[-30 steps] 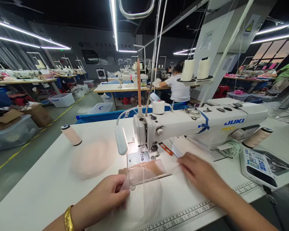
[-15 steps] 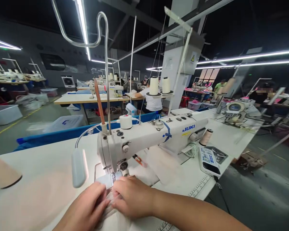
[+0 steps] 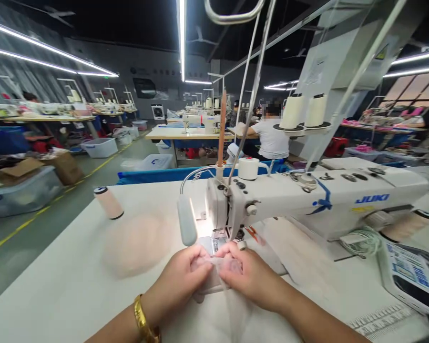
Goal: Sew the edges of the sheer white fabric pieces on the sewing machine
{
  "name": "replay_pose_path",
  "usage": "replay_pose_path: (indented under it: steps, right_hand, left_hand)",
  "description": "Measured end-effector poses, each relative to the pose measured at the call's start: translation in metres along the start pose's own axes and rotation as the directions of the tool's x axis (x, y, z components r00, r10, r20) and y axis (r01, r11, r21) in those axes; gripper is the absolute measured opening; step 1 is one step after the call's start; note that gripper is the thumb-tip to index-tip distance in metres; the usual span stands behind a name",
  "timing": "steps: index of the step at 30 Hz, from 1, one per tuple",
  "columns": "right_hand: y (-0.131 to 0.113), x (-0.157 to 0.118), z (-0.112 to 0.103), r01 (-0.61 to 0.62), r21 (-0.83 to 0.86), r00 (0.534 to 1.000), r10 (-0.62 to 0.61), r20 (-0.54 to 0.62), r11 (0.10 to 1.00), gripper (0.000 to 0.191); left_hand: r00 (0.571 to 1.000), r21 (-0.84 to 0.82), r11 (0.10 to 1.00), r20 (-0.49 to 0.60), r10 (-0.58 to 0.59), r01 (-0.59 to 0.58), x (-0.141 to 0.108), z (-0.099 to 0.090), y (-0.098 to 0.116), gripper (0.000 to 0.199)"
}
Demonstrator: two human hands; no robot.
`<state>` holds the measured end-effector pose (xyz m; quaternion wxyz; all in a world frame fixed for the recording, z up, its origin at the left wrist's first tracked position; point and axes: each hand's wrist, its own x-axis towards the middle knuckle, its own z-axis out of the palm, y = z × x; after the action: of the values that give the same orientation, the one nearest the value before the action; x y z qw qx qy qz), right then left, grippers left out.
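Both my hands hold a thin, sheer white fabric (image 3: 229,300) just in front of the needle area of a white sewing machine (image 3: 282,190). My left hand (image 3: 186,271) pinches it from the left, with a gold bracelet (image 3: 141,317) at that wrist. From the right, my right hand (image 3: 246,274) has its fingers closed on the same fabric. The cloth stretches between the two hands and hangs down toward me. Close above my fingers is the presser foot (image 3: 215,244), lit by a lamp (image 3: 187,221) on a bent arm.
A peach thread cone (image 3: 108,202) and a pale peach fabric piece (image 3: 139,243) lie to the left. Orange-handled snips (image 3: 252,233) and more pale fabric (image 3: 300,252) are behind and right of my hands. A white boxy device (image 3: 411,271) sits at the right. A person in white (image 3: 271,136) sits beyond.
The view has swung left, so the machine appears further right. My hands have drawn slightly apart, and the sheer fabric now shows stretched between them.
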<state>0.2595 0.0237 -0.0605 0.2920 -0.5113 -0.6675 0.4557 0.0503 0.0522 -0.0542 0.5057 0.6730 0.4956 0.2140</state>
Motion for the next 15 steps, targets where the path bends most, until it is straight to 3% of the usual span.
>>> replay_pose_path:
  steps: [5,10,15]
  right_hand:
    - [0.0054,-0.0002,0.0056,0.081,-0.005,0.996,-0.081,-0.031,0.997,0.014]
    - [0.004,0.0,0.0072,0.095,0.028,0.994,-0.093,-0.057,0.995,0.013]
    - [0.002,0.0009,0.0079,0.101,0.051,0.993,-0.098,-0.069,0.994,0.018]
  left_hand:
    - [1.0,-0.099,0.995,0.018,-0.003,0.005,-0.0037,0.0045,-0.0015,0.027]
    - [0.999,-0.034,0.999,0.028,0.036,-0.035,-0.0029,0.0029,0.002,0.036]
    - [0.998,-0.019,1.0,0.067,-0.005,0.006,-0.0025,0.0056,-0.0006,0.04]
